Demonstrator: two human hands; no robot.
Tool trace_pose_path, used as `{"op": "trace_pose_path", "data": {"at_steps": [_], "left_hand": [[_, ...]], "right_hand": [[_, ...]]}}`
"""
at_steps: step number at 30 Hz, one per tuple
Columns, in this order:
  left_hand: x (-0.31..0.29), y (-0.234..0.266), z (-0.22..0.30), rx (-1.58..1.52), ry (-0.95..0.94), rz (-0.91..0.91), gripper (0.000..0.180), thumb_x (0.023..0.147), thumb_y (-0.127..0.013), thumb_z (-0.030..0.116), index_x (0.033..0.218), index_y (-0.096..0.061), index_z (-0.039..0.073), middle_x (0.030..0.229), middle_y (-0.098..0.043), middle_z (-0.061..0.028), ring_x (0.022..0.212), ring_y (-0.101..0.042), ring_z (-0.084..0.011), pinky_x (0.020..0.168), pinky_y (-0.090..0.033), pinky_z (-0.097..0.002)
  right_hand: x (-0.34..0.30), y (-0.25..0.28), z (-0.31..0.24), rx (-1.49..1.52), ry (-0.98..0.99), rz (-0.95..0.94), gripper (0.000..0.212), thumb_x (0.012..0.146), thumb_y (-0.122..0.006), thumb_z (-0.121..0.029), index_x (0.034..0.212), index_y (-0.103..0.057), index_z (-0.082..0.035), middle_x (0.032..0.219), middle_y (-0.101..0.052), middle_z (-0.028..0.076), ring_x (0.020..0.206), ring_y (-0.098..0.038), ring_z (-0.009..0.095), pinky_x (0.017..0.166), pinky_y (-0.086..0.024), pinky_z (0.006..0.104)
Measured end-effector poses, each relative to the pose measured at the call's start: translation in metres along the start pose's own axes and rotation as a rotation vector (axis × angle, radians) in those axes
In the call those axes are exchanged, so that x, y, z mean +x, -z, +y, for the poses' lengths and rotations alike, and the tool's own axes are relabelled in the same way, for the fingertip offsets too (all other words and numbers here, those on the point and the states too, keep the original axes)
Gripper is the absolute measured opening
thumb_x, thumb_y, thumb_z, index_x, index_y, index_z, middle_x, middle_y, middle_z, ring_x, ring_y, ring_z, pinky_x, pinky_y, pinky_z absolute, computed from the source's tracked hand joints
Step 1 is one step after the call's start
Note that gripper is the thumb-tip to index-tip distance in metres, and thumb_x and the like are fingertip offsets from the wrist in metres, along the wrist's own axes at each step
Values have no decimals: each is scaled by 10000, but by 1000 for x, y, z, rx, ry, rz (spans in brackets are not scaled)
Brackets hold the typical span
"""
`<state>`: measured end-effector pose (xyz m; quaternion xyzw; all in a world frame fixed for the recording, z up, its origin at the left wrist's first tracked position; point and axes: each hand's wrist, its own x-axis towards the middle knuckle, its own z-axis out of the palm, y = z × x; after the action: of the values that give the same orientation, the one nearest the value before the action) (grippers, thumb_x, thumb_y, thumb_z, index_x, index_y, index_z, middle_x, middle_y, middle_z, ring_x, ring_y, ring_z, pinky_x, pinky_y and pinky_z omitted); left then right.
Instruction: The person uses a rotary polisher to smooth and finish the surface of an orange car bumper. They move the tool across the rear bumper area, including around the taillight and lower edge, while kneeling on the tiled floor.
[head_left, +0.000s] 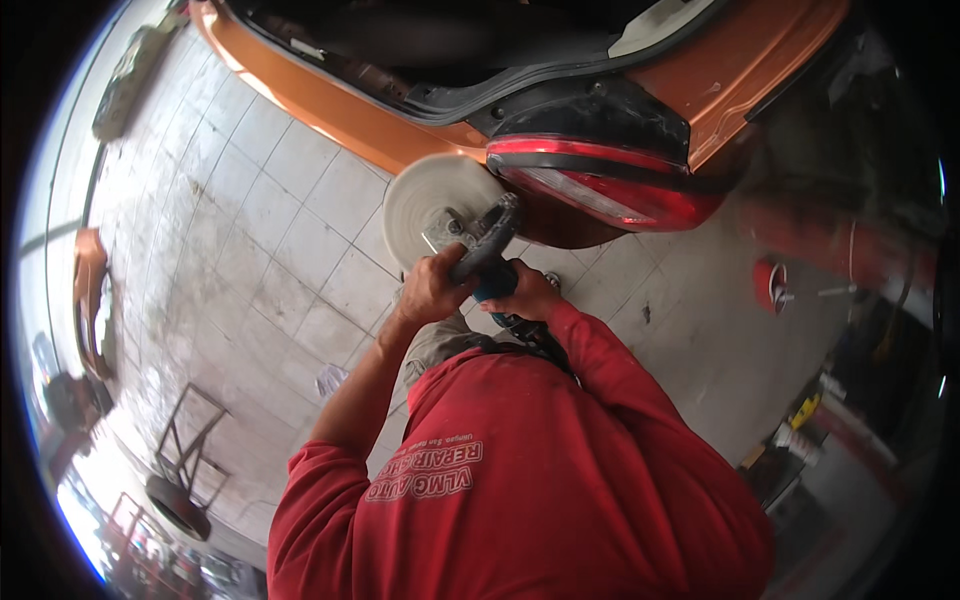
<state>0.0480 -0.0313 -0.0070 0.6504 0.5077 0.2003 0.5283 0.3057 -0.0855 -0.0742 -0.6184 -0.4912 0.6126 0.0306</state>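
Both of my hands are closed on an electric polisher (495,282) with a blue and black body. My left hand (436,288) wraps the lower end of its curved black handle (490,242). Beside it, my right hand (532,292) grips the body. A large round off-white buffing pad (440,185) sits on the polisher's head, its surface smeared as if spinning. The pad lies against or just in front of the orange car body (300,108), by the inner end of the red tail light (610,190); I cannot tell whether they touch.
Grey floor tiles (300,255) spread below the car. A metal frame (188,430) and a tire (180,508) stand at the lower left, with an orange panel (90,290) farther up. A red object (768,285) lies at right, and clutter (800,415) lines the lower right.
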Motion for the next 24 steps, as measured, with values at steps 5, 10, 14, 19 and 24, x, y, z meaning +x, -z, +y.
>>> {"op": "trace_pose_path", "data": {"at_steps": [5,10,14,19,24], "left_hand": [[-20,-127,39,-85,-50,141,316,806,-816,149,1032,-621,45,816,-686,-262,836,-701,-532,716,-554,-570],[-25,-231,81,7,-129,113,353,782,-836,193,1050,-642,70,804,-689,-243,820,-702,-509,740,-562,-590],[-23,-240,82,29,-135,116,357,779,-845,185,1046,-639,67,790,-675,-224,811,-695,-490,732,-556,-577],[-31,-196,44,161,-61,288,322,789,-827,152,1028,-633,56,822,-677,-247,810,-679,-519,713,-545,-566],[-28,-130,36,-28,127,301,296,805,-796,119,1029,-635,11,822,-669,-271,870,-688,-524,714,-539,-533]], "right_hand": [[-40,79,75,-63,64,-64,1068,654,-1024,-565,1465,-603,-14,1289,-765,198,1253,-730,321,1083,-566,448],[-84,142,145,11,98,-297,863,738,-1018,-357,1451,-667,-22,1375,-753,140,1317,-696,259,1141,-543,429],[-70,149,162,-26,143,-380,759,768,-982,-231,1445,-696,-42,1413,-744,109,1326,-684,232,1172,-521,425],[-14,106,108,30,213,-453,843,734,-1018,-324,1444,-676,-25,1349,-765,121,1262,-707,222,1095,-544,389],[24,79,50,-1,125,-380,902,666,-1035,-379,1405,-660,-21,1238,-764,120,1035,-768,229,906,-623,379]]}}
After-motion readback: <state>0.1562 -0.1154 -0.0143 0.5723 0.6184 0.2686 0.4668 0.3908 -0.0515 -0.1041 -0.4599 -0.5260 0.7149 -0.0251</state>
